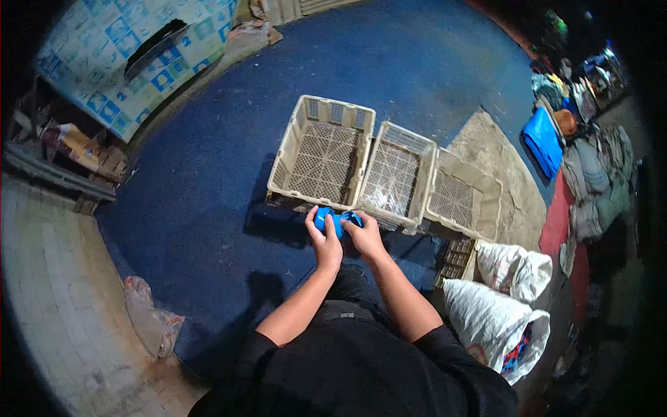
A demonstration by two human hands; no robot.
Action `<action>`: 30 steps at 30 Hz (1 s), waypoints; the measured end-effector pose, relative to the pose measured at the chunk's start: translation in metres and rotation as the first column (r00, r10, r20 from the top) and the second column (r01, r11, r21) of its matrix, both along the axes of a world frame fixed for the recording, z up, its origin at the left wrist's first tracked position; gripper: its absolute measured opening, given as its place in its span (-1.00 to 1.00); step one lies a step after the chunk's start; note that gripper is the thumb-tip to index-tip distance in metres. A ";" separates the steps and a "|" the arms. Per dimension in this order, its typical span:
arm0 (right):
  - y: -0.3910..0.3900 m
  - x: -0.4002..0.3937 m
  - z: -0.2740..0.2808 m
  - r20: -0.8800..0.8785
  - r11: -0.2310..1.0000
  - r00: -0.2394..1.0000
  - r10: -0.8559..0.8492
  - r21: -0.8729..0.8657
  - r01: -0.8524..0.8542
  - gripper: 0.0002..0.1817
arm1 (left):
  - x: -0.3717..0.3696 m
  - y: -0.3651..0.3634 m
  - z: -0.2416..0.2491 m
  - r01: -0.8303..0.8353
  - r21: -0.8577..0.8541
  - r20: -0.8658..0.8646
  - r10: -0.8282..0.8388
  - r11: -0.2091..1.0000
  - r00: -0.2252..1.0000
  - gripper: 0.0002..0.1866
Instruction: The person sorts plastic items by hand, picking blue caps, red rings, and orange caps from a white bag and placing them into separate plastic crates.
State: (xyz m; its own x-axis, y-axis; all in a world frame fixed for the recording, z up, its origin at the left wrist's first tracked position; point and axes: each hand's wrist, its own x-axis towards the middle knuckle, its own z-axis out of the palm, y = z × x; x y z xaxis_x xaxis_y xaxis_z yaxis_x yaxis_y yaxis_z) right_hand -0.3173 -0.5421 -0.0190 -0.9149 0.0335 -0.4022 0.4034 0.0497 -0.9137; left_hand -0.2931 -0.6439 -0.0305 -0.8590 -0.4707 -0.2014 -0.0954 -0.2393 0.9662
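Note:
Blue round pieces (pixel 338 224) are between my two hands, just in front of the near edge of the crates. My left hand (pixel 322 233) has its fingers curled round the left piece. Around the right piece, which looks hollow with a dark inside, my right hand (pixel 363 235) is closed. The two pieces touch or nearly touch; whether they are joined is too small to tell. Beyond my hands stand a large beige crate (pixel 283 156), a middle crate (pixel 429 182) and a smaller right crate (pixel 495 208), each showing its lattice bottom.
White sacks (pixel 479 316) stand at the right, one open with red and blue items inside. A clear plastic bag (pixel 149 318) lies at the lower left. Piled cloth (pixel 587 177) and a blue folded sheet (pixel 543 142) are at the far right.

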 end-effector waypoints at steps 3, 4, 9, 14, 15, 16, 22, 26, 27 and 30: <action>-0.011 -0.037 -0.028 -0.055 0.994 0.996 0.074 0.084 -0.069 -0.63 | -0.035 -0.018 -0.005 -0.067 -0.376 -0.076 0.042 0.924 0.996 -0.51; -0.014 -0.047 -0.016 -0.032 0.991 0.994 0.109 0.082 -0.106 -0.66 | -0.049 -0.025 -0.008 -0.087 -0.476 -0.098 0.046 0.875 0.994 -0.51; -0.033 -0.089 -0.020 -0.029 0.998 0.999 0.040 -0.055 -0.041 -0.75 | -0.093 -0.040 -0.007 -0.121 -0.514 -0.056 0.107 0.849 0.993 -0.48; -0.036 -0.119 -0.029 -0.094 0.998 0.994 0.050 0.035 -0.047 -0.80 | -0.119 -0.038 -0.029 -0.165 -0.239 0.106 0.194 0.957 0.975 -0.53; -0.035 -0.122 -0.031 -0.024 0.998 0.997 0.070 0.009 -0.070 -0.81 | -0.122 -0.038 -0.030 -0.187 -0.188 0.112 0.210 0.964 0.971 -0.53; -0.034 -0.130 -0.034 0.037 0.996 0.995 0.088 -0.018 -0.087 -0.82 | -0.130 -0.038 -0.030 -0.208 -0.136 0.111 0.224 0.969 0.968 -0.53; -0.037 -0.155 -0.051 0.244 0.940 0.969 0.027 -0.337 0.058 -0.51 | -0.153 -0.043 -0.052 -0.232 0.124 0.098 0.221 0.965 0.970 -0.52; -0.039 -0.168 -0.061 0.249 0.956 0.968 0.026 -0.288 0.048 -0.32 | -0.163 -0.046 -0.060 -0.227 0.115 0.156 0.208 0.967 0.966 -0.52; -0.042 -0.170 -0.061 0.279 0.949 0.960 -0.003 -0.301 0.091 -0.34 | -0.165 -0.047 -0.056 -0.222 0.122 0.178 0.198 0.967 0.964 -0.52; -0.049 -0.180 -0.062 0.417 0.894 0.903 -0.106 -0.357 0.270 -0.47 | -0.173 -0.050 -0.039 -0.210 0.228 0.264 0.147 0.951 0.953 -0.50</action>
